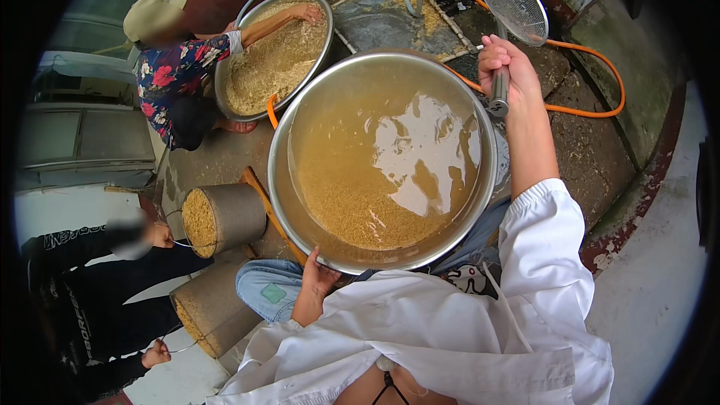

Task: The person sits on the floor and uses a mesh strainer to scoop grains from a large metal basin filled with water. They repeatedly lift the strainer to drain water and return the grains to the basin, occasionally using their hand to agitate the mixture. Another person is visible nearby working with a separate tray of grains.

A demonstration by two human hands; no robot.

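A wide metal basin (482, 187) stands right in front of me, holding cloudy yellowish water with grain (360, 214) settled at the bottom. My left hand (318, 279) grips the basin's near left rim, fingers bent over the edge. Raised at the far right, my right hand (510, 67) is closed around the handle of a round wire-mesh skimmer (514, 4). The skimmer's mesh head hangs beyond the basin, apart from the water, and no grain shows on it.
At the far left a person in a flowered top (180, 67) reaches into another basin (327, 11) of grain. Someone in dark clothes (94, 292) holds two metal buckets (240, 217) of grain by their handles. An orange hose (619, 82) loops across the wet ground at right.
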